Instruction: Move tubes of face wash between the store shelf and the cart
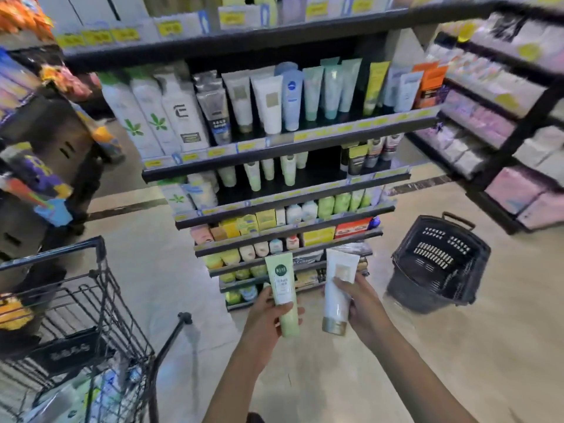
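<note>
- A pale green tube [285, 296] of face wash is held upright in the left hand [268, 315], fingers curled round its lower half, cap end down; a round dark-green badge is printed near its top, the wording too blurred to be read.
- A white tube [337, 293] with a gold cap is gripped in the right hand [363, 303], thumb across its front, fingers wrapped behind; a pale square label is carried on it, its text illegible.
- Both tubes are held side by side, close but apart, in front of the lower tiers of the store shelf [274, 154] — neither on the shelf nor in the cart.
- On the upper tier, standing tubes are ranked cap down: white, grey, mint and yellow-green. A blue tube [292, 96] with a round dark-blue logo is seen among them, and tall white boxes [146, 117] printed with green leaves stand at the left.
- Yellow price tags [247, 145] are fixed along the shelf edges; none can be read.
- A black wire cart [100, 300] is parked at lower left, with packaged goods seen through its mesh.
- A dark plastic basket [439, 267] with a handle is set on the beige tiled floor [457, 346] at right — apart from the shelf.
- Further racks of pink and lilac packets [488, 117] are lined up at far right.
</note>
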